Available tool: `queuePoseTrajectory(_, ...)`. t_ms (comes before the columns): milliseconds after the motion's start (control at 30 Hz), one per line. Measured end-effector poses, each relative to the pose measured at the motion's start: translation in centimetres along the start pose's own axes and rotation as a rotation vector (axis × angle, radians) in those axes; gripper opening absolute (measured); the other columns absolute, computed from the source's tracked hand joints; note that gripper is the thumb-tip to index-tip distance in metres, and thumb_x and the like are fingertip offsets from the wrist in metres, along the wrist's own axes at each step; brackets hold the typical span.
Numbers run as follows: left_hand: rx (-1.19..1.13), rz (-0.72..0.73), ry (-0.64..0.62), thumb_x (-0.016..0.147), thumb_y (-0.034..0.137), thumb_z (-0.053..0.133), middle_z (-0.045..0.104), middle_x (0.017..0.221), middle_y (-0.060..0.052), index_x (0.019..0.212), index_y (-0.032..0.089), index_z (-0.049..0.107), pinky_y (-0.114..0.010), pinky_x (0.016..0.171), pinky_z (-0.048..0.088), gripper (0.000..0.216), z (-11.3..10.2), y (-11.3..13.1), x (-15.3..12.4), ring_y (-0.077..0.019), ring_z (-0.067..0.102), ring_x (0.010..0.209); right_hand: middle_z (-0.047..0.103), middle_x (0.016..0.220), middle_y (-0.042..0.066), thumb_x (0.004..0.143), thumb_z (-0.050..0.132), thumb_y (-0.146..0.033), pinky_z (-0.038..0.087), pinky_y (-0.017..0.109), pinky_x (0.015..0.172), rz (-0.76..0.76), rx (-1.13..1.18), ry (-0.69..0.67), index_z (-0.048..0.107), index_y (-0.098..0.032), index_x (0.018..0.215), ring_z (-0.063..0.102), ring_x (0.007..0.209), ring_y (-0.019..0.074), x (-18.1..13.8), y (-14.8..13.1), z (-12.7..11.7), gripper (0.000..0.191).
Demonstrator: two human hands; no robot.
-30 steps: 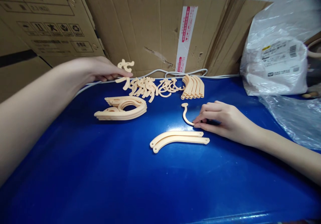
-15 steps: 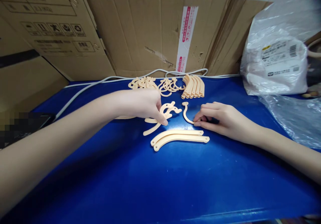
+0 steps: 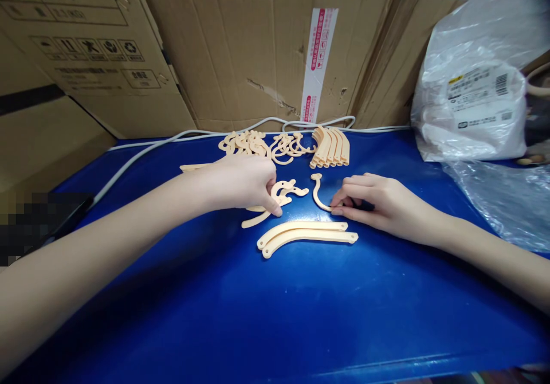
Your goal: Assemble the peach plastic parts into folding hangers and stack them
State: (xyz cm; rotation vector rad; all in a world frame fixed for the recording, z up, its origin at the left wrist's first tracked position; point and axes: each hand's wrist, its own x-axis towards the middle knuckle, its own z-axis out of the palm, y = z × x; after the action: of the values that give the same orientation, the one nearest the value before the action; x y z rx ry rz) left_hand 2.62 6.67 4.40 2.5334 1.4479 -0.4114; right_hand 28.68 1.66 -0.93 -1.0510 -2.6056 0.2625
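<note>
My left hand (image 3: 253, 182) is closed, thumb and fingers pinching a small group of curved cream plastic pieces (image 3: 283, 190) just above or on the blue table. How many it grips is hidden by the fingers. To the right, my right hand (image 3: 365, 200) pinches the lower end of a thin cream hook (image 3: 318, 194), whose wider head points away from me. In front of both hands, two long bent cream arms (image 3: 307, 238) with holes at their ends lie side by side.
Behind my hands lie a heap of cream hooked pieces (image 3: 244, 142), more thin hooks (image 3: 282, 148) and a row of bent arms (image 3: 330, 146). A white cable (image 3: 172, 140) runs along cardboard boxes (image 3: 240, 57). Plastic bags (image 3: 472, 103) stand at the right.
My left hand and its curved pieces have shifted slightly left and down. A long cream piece now shows behind the left wrist. My right hand stays on the hook.
</note>
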Motion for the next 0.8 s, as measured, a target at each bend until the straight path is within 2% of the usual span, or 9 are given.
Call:
queuePoseTrajectory(233, -0.076, 0.009, -0.031, 0.071, 0.058, 0.072, 0.066, 0.06, 0.001, 0.077, 0.023, 0.073, -0.029, 0.054, 0.029, 0.035, -0.2, 0.7, 0.0, -0.0153, 0.054, 0.054, 0.068, 0.088, 0.002, 0.1, 0.054, -0.033, 0.044, 0.032, 0.076, 0.008, 0.017, -0.004, 0.066, -0.022, 0.096, 0.061, 0.079, 0.0163, 0.0, 0.1, 0.1, 0.017)
queuePoseTrajectory(367, -0.076, -0.013, -0.034, 0.072, 0.058, 0.073, 0.067, 0.063, 0.0, 0.075, 0.023, 0.074, -0.03, 0.055, 0.03, 0.035, -0.3, 1.1, 0.0, -0.0159, 0.056, 0.056, 0.068, 0.088, 0.003, 0.1, 0.053, -0.034, 0.044, 0.032, 0.075, 0.002, 0.021, -0.005, 0.066, -0.022, 0.097, 0.061, 0.079, 0.0167, -0.1, 0.2, 0.1, 0.018)
queuePoseTrajectory(633, -0.093, -0.057, 0.065, 0.071, 0.063, 0.069, 0.062, 0.059, 0.0, 0.071, 0.023, 0.068, -0.031, 0.056, 0.028, 0.04, 0.5, 0.8, 0.2, -0.018, 0.055, 0.057, 0.067, 0.086, 0.002, 0.1, 0.053, -0.033, 0.042, 0.031, 0.073, -0.007, 0.002, -0.005, 0.066, -0.021, 0.097, 0.06, 0.078, 0.0161, -0.1, 0.1, 0.0, 0.018)
queuePoseTrajectory(733, -0.105, -0.11, 0.089, 0.075, 0.063, 0.066, 0.061, 0.058, 0.0, 0.072, 0.023, 0.065, -0.032, 0.056, 0.028, 0.04, 0.4, 1.0, -0.6, -0.0183, 0.054, 0.057, 0.066, 0.085, 0.002, 0.1, 0.053, -0.033, 0.041, 0.031, 0.073, -0.015, -0.016, -0.001, 0.066, -0.021, 0.097, 0.06, 0.078, 0.0164, -0.2, 0.1, 0.0, 0.018)
queuePoseTrajectory(800, -0.128, -0.152, 0.148, 0.081, 0.062, 0.061, 0.065, 0.066, -0.001, 0.077, 0.024, 0.064, -0.032, 0.057, 0.029, 0.038, 0.4, 1.1, -1.7, -0.0191, 0.056, 0.062, 0.066, 0.085, 0.002, 0.1, 0.053, -0.033, 0.04, 0.031, 0.073, -0.029, -0.036, 0.012, 0.066, -0.021, 0.097, 0.061, 0.079, 0.0167, -0.2, -0.1, 0.0, 0.019)
